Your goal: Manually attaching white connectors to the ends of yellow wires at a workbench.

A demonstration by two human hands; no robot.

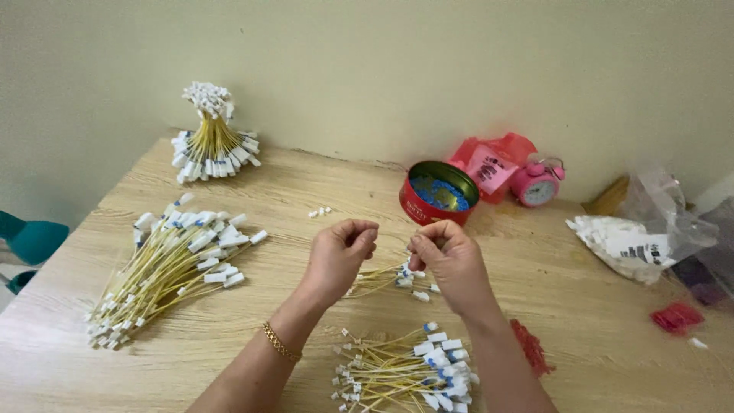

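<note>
Left hand (342, 252) and right hand (451, 260) are raised just above the pale wood-grain table (321, 183), fingers curled in, thumb and forefinger of each pinched shut. What they pinch is too fine to make out; it looks like a thin strand stretched between them. Directly beneath the hands lies a small loose cluster of thin yellow wires with white plastic end plugs (390, 279), touching neither hand as far as I can tell.

Progress, judged from the heaps: a good share looks handled already. Taking the round red tin (439, 191) as landmark:
- far to its left, against the wall, a tied upright sheaf of yellow wires with white plugs (212, 138), fanned at the base, seems finished.
- left of the tin and nearer the person, a large flat pile of the same yellow wires (168, 264), plugs aligned at both ends.
- well below the tin, at the near table edge, another pile of yellow wires with white and blue-marked plugs (405, 371).
- The small cluster under the hands looks like what is left in hand.

Just right of the tin: a red plastic bag (493, 160) and a pink twin-bell alarm clock (537, 182). Further right, a clear bag of white parts (634, 245). A few stray white bits (319, 212) lie left of the tin. Nothing crowds the hands.
</note>
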